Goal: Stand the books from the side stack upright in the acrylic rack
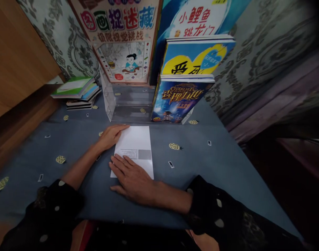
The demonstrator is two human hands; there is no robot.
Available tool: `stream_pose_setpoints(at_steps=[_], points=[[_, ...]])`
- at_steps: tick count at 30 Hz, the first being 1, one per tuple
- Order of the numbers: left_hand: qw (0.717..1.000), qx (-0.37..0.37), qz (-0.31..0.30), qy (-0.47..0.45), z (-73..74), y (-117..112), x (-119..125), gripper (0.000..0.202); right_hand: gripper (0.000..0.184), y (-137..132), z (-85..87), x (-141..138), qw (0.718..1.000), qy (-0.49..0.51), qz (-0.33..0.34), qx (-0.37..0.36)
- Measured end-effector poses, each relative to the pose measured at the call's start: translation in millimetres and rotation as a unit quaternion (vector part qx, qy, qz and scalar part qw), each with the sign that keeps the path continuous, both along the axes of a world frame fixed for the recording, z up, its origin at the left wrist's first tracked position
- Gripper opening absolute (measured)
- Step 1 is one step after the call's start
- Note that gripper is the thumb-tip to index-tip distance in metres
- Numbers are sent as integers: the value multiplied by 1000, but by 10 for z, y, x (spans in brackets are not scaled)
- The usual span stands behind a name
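Note:
A white printed page [134,137] lies flat on the table, with a small block of text and a grey rectangle on it. Whether it is a loose sheet or the page of a thin booklet I cannot tell. My left hand [111,137] rests along its upper left edge, fingers stretched towards the top corner. Across the lower left part of the page lies my right hand [134,178], palm down and fingers out, covering some of the print. Neither hand grasps anything.
Behind the page, a clear acrylic rack [130,113] holds a large picture book [123,31], a yellow-and-blue book [185,59] and a dark blue book [177,99]. Several books [75,87] are stacked at the back left. A grey-blue tablecloth [201,160] covers the table; patterned curtains hang behind.

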State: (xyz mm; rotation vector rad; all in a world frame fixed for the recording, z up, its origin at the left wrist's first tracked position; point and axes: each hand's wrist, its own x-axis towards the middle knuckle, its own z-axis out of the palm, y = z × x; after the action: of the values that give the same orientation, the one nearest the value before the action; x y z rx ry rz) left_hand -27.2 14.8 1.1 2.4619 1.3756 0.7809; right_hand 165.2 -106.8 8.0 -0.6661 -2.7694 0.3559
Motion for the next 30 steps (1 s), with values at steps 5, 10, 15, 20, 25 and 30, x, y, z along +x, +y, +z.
stream_pose_setpoints(at_steps=[5,10,15,20,25,30], points=[[1000,4,1,9,18,-18,13,46,73,112,-21,284,997,6,-71,-39],[1000,-4,4,22,38,-30,21,46,67,285,-103,707,990,-7,-133,-44],[999,25,-2,46,7,-65,65,42,64,365,-136,868,987,0,-159,-21],[996,55,-26,65,-3,-160,116,41,72,252,-65,913,991,-21,-128,-18],[995,50,-40,80,29,-483,181,41,94,-91,5,1075,996,-22,-80,-32],[995,32,-44,78,68,-973,222,41,100,-528,60,1186,998,-13,-26,-56]])
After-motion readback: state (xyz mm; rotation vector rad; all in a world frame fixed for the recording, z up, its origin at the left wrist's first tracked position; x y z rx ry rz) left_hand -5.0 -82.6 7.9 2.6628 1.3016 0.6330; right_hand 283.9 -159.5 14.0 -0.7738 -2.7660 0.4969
